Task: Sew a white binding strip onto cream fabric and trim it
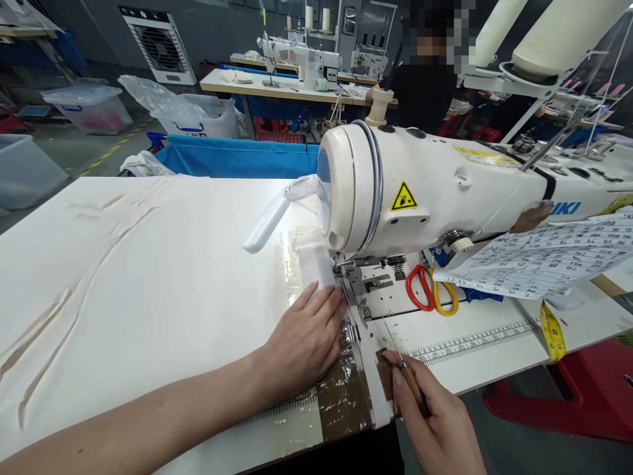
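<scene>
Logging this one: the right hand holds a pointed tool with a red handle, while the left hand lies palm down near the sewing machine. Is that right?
Not the colour: the head view shows the pointed tool in the right hand has a brown wooden handle. The rest stands.

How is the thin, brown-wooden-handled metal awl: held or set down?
Held: the right hand grips the awl by its wooden handle.

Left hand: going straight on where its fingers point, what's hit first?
Left hand would likely meet the metal parts under the sewing machine's head first; depth there is unclear, so it might pass beneath some of them.
</scene>
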`<state>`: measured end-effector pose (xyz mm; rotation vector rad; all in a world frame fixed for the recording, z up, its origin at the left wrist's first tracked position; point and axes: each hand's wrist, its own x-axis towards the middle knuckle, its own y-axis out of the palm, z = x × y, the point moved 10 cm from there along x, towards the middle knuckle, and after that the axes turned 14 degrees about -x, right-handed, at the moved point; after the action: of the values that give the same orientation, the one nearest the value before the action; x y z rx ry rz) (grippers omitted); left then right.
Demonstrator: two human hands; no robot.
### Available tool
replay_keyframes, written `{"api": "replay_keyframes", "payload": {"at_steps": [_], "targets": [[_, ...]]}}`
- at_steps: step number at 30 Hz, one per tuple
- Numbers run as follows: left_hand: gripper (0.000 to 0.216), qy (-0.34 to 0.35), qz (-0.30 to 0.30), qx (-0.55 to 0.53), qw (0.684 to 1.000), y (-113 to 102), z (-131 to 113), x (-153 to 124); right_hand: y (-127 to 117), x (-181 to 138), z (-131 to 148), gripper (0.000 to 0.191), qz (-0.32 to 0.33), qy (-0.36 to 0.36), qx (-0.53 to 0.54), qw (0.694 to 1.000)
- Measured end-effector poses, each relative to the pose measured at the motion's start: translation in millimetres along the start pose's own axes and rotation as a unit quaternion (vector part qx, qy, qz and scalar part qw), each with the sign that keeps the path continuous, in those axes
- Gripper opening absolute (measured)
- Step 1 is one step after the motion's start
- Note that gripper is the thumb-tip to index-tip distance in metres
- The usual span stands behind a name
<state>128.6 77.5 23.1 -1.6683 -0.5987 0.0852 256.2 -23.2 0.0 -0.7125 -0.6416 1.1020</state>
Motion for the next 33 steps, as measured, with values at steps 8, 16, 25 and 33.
{"api": "replay_keyframes", "payload": {"at_steps": [8,16,25,33], "targets": [[0.048,0.001,0.001,-0.004,1.000,0.1,2.8,-0.1,-3.0,-7.3,-2.6,0.037,-0.030,0.097,0.063,0.993],[0.045,-0.011,-0.007,-0.001,1.000,-2.1,12.3,6.2,-2.5,2.1,24.2,0.020,-0.056,0.006,0.027,0.998],[0.038,-0.025,-0.019,-0.040,0.999,-5.9,26.2,12.8,26.6,28.5,90.8,0.029,-0.055,-0.256,-0.119,0.958],[0.037,-0.012,-0.028,-0.036,0.999,-7.0,25.2,11.9,32.4,33.9,105.1,0.030,-0.100,-0.276,-0.239,0.925]]}}
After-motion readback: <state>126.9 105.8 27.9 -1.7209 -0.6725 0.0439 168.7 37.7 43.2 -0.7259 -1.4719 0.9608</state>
